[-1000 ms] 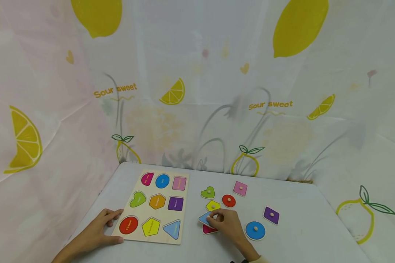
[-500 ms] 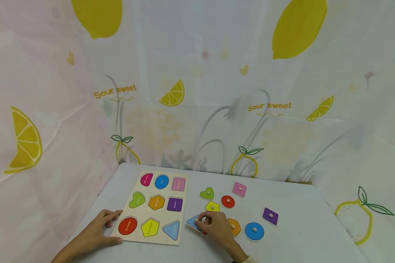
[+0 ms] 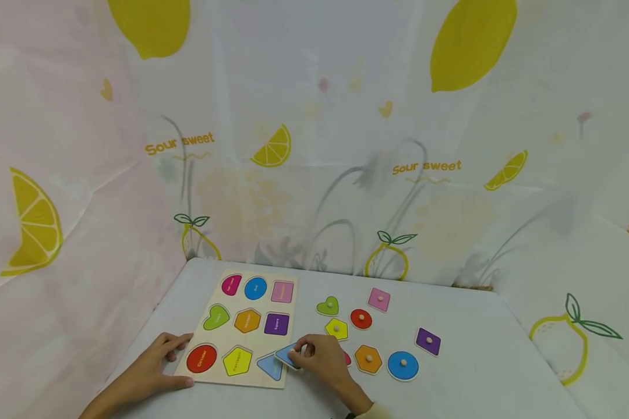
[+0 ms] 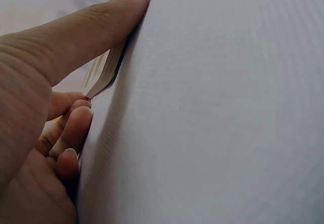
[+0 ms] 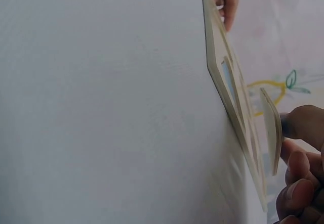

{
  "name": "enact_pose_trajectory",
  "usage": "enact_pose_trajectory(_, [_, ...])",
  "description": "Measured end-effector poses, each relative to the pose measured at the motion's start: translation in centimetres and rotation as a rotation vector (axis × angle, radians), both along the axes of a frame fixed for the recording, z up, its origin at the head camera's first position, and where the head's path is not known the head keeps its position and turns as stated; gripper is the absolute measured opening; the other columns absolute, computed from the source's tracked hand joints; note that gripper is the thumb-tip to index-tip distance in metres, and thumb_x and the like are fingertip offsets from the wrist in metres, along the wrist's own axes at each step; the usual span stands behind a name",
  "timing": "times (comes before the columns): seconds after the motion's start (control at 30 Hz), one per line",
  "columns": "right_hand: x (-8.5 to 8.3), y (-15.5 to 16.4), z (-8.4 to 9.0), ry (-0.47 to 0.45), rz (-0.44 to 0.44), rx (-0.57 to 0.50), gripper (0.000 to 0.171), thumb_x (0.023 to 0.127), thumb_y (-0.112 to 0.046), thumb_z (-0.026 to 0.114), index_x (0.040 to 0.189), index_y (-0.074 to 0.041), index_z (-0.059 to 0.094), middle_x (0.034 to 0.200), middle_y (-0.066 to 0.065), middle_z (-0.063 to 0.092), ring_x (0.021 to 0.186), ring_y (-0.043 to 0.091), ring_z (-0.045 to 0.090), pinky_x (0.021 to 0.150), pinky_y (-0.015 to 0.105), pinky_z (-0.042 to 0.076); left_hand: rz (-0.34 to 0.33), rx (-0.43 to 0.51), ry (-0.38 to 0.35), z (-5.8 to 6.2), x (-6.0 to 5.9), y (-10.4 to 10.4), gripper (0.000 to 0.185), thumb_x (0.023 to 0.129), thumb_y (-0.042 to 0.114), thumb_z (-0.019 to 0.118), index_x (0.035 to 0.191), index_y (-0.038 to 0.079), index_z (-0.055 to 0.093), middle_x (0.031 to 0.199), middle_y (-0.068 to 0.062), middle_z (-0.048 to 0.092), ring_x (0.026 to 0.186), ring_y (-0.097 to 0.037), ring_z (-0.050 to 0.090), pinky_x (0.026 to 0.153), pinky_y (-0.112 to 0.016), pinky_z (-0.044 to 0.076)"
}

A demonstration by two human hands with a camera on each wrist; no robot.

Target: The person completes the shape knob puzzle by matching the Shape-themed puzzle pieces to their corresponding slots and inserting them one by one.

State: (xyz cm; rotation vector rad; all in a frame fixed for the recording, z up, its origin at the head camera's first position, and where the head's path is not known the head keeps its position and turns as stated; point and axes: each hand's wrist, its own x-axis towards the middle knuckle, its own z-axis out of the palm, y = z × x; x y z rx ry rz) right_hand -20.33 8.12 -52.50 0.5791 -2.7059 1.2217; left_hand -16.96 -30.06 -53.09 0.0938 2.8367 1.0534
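My right hand [image 3: 322, 358] pinches the knob of a light blue triangle puzzle piece [image 3: 283, 355] between thumb and fingers. The piece overlaps the triangle recess [image 3: 269, 368] at the near right corner of the wooden puzzle board [image 3: 220, 338]. In the right wrist view the triangle piece [image 5: 272, 128] is tilted and stands apart from the board [image 5: 228, 102]. At the board's near left corner, my left hand [image 3: 159, 364] grips the edges, with the thumb [image 4: 101, 24] along the near side and curled fingers [image 4: 76, 128] at the left side.
Right of the board lie knobbed pieces: a green heart [image 3: 327, 305], yellow pentagon [image 3: 338, 330], red circle [image 3: 361, 319], pink square [image 3: 380, 299], orange hexagon [image 3: 368, 359], blue circle [image 3: 403, 366] and purple square [image 3: 428, 341]. A magenta piece [image 3: 348, 357] is mostly hidden behind my right hand.
My right hand has carried the triangle piece leftward from above the magenta piece to the board's right edge, uncovering the orange hexagon. The left hand has stayed at the board's corner.
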Motion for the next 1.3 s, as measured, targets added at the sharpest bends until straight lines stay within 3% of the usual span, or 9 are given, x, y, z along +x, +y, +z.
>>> enact_pose_trajectory(0.37, [0.7,-2.3,-0.5,-0.051,-0.002,0.057,0.013,0.084,-0.027,0.084,0.081,-0.016,0.077,0.055,-0.014,0.043,0.051,0.0,0.038,0.047,0.018,0.031,-0.001,0.009,-0.003,-0.1,0.1,-0.3,0.105,0.064,0.042,0.097,0.148,0.0,0.051,0.106,-0.005,0.045,0.096,-0.02,0.043,0.075,-0.027,0.038])
enact_pose_trajectory(0.67, [0.6,-3.5,-0.7,-0.019,0.009,0.119,0.016,0.084,-0.03,0.085,0.081,-0.016,0.077,0.054,-0.015,0.041,0.05,0.0,0.037,0.046,0.018,0.03,-0.006,0.031,-0.002,0.2,0.2,-0.2,0.103,0.065,0.039,0.097,0.148,0.001,0.051,0.109,-0.006,0.046,0.097,-0.02,0.043,0.078,-0.029,0.036])
enact_pose_trajectory(1.3, [1.0,-4.2,-0.1,-0.041,0.013,0.131,0.015,0.083,-0.026,0.084,0.078,-0.015,0.076,0.052,-0.015,0.041,0.051,0.0,0.039,0.044,0.019,0.029,0.022,0.02,-0.037,0.3,-0.1,0.3,0.105,0.062,0.04,0.098,0.148,0.002,0.051,0.109,-0.005,0.048,0.098,-0.021,0.044,0.079,-0.034,0.042])
